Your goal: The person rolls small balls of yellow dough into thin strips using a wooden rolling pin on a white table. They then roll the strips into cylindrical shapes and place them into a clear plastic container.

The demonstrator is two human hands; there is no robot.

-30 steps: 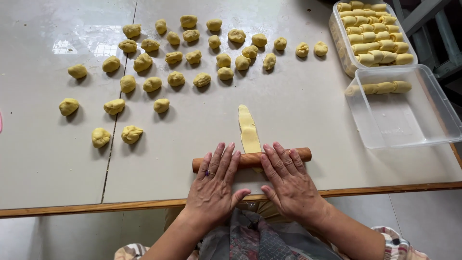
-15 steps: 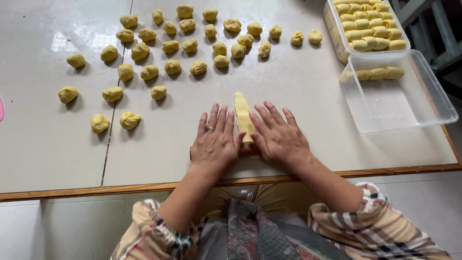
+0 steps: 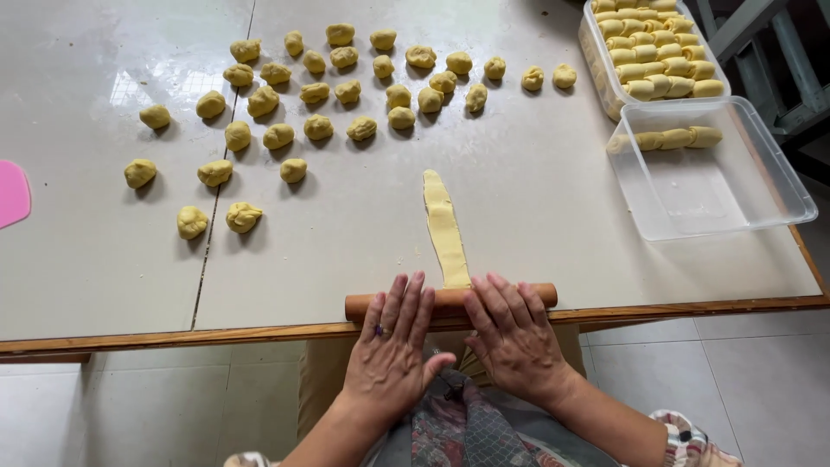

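Wood comes first: a round wooden rolling pin (image 3: 450, 304) lies right at the near edge of the table (image 3: 553, 216). Both hands rest flat on top of it. The left hand (image 3: 391, 346) has its fingers spread out and wears a ring. The right hand (image 3: 516, 337) is flat too, fingers a little apart. Neither hand pinches anything; the palms just press down on the pin.

A long thin strip of yellow dough (image 3: 445, 229) runs away from the pin, straight up the table. Its near end is under the pin, between the two hands.

This looks like the rolling step, with the pin at the near end of the strip. The next move would need an even push from both palms, so the strip stays straight and does not tear.

Farther off sit many small yellow dough balls (image 3: 318, 127), in loose rows and apart from each other. On the right is a clear plastic box (image 3: 782, 186) with a few rolled dough pieces (image 3: 677, 138) inside. Behind it a second box (image 3: 596, 52) is full of rolled pieces. A pink scraper (image 3: 12, 192) peeks in at the far left.
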